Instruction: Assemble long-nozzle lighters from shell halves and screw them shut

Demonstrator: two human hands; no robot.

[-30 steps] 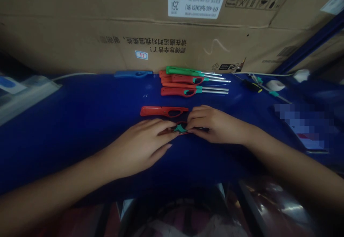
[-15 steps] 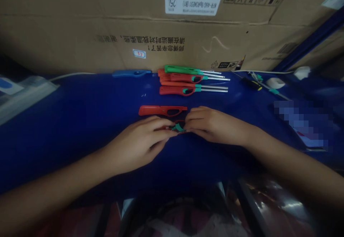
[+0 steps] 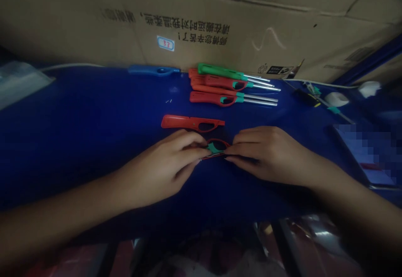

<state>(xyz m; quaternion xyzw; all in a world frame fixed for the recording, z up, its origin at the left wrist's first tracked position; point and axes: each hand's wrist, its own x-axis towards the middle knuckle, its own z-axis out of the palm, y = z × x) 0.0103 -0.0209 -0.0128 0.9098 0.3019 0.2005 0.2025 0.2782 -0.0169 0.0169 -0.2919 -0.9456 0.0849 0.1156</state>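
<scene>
My left hand (image 3: 166, 164) and my right hand (image 3: 266, 153) meet over the blue table (image 3: 78, 134), both with fingers closed on one red lighter body with a teal trigger (image 3: 216, 148). Most of that piece is hidden under my fingers. Just beyond them lies a loose red lighter shell half (image 3: 191, 122), flat and apart from my hands.
A row of finished red and green long-nosed lighters (image 3: 232, 88) lies farther back, with a blue lighter handle (image 3: 153, 71) to their left. A cardboard box wall (image 3: 201, 21) closes the back. Small tools (image 3: 317, 99) and white objects lie at the right; a clear bag (image 3: 19, 84) at the left.
The view has tilted down and shifted slightly. My right hand has slid a little to the right along the piece; both hands stay closed on it.
</scene>
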